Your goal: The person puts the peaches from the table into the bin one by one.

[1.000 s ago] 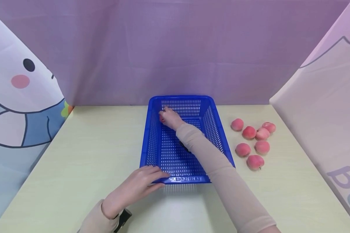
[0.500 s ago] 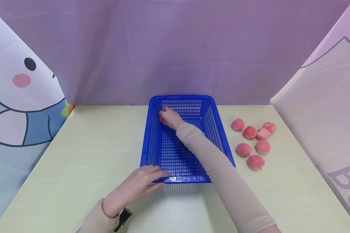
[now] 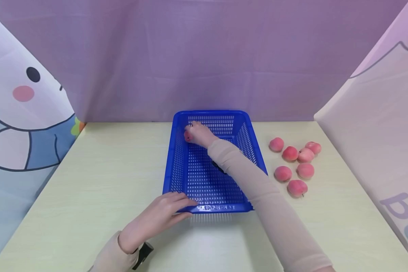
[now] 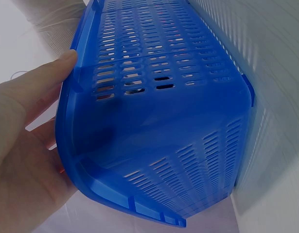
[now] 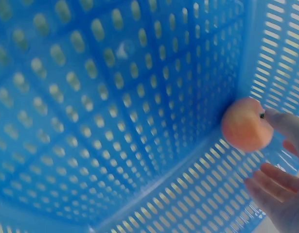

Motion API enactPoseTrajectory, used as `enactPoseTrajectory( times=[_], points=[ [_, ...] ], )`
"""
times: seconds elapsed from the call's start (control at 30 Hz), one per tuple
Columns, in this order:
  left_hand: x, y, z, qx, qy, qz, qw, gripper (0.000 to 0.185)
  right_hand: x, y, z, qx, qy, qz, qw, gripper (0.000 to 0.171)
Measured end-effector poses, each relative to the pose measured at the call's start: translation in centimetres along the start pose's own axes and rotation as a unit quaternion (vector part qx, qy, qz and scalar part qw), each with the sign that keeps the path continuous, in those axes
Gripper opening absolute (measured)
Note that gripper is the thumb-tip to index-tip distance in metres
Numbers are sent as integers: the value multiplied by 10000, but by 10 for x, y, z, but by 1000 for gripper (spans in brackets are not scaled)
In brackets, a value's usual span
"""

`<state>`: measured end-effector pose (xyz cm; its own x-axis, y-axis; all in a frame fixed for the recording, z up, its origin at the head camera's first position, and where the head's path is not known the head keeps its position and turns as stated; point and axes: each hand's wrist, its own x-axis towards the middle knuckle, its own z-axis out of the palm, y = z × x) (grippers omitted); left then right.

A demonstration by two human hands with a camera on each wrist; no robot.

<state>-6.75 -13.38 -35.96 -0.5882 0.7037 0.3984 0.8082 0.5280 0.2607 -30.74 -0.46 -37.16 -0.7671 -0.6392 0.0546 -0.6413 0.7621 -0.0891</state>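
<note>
A: Right hand (image 3: 200,135) status?
B: Inside the blue basket (image 3: 251,166), far-left corner. Fingers (image 5: 285,127) loosely spread, one fingertip on a peach (image 5: 245,125); can't tell if it's actually gripped.
A: Peach position?
B: In that corner, close against the basket wall.
A: Left hand (image 3: 158,218)?
B: Fingers straight, flat on the basket's near-left rim, thumb on the bench (image 3: 98,177).
A: Other fruit?
B: Six loose peaches (image 3: 294,164) right of the basket.
</note>
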Motion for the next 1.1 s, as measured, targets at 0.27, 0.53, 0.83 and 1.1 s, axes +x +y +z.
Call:
enactPoseTrajectory(
  times=[0.27,0.53,0.83,1.1],
  points=[
    [-1,-1,-1,-26,29,32,10000,25,-6,2,-31,181,-500,40,9986,41],
    [-2,-1,-1,-47,-30,-52,10000,26,-17,3,-58,26,-1048,115,9944,44],
    [-3,-1,-1,-70,-33,-59,10000,25,-33,-1,-75,-234,-1686,294,9850,39],
    [-5,-3,0,1,76,-5,10000,24,-54,-1,-93,143,-1905,359,9809,45]
  ],
)
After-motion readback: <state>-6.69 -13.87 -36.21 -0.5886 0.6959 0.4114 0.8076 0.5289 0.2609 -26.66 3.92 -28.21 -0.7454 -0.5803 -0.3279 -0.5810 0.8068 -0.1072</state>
